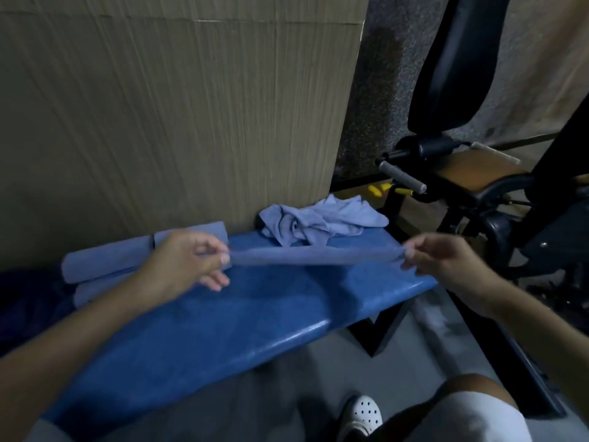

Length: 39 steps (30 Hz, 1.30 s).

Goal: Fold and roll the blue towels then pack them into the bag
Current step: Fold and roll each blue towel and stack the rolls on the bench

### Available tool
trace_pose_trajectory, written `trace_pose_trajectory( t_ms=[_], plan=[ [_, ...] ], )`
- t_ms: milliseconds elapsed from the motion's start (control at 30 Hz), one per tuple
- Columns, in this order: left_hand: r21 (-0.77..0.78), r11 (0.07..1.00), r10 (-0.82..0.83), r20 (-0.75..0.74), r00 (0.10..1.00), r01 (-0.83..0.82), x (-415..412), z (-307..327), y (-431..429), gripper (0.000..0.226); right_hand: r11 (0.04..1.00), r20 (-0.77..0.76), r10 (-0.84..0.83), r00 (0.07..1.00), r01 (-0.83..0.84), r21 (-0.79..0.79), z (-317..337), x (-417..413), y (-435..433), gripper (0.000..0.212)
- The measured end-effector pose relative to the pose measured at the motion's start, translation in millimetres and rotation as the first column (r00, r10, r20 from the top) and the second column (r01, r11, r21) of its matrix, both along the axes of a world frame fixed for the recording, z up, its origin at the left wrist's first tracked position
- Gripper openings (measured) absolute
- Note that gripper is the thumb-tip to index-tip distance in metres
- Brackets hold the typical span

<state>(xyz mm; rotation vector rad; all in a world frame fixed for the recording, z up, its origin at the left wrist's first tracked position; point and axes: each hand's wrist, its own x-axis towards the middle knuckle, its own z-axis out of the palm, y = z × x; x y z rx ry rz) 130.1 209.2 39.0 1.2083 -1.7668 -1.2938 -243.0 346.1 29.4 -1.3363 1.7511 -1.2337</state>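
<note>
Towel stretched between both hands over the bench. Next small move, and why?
Probably lower the towel flat onto the bench below. The left hand and right hand each pinch an end, holding it taut in the air; it needs a surface before rolling, like the rolled towels at left.

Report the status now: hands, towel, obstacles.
Left grip and right grip each pinch an end of the folded light-blue cloth towel, held above the blue padded bench. Crumpled light-blue towel pile lies behind.
</note>
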Motion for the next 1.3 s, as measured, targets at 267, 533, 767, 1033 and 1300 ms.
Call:
trace_pose_trajectory(
  t_ms=[267,533,767,1033,1300],
  plan=[
    [0.157,0.985,-0.107,0.184,0.977,0.079,20,-88,35,0.007,0.978,-0.112,0.083,0.99,-0.059,0.203,-76,13,38,0.016],
    [-0.143,0.987,-0.03,0.299,0.954,0.076,-7,-86,-25,0.01,0.988,-0.06,-0.103,0.993,0.109,0.113,-88,3,-9,0.015],
    [-0.184,0.973,0.181,0.256,0.95,-0.136,-47,-126,-88,0.012,0.963,-0.103,-0.252,0.962,0.26,0.072,-124,-11,-76,0.019],
    [-0.256,0.928,0.343,0.314,0.885,-0.269,-73,-162,-102,0.018,0.931,-0.265,-0.328,0.907,0.358,0.071,-161,-24,-120,0.013],
    [-0.487,0.872,0.353,0.683,0.639,0.039,-80,-159,-105,0.024,0.925,-0.393,-0.33,0.858,0.378,0.049,-167,-20,-126,0.012]
  ],
)
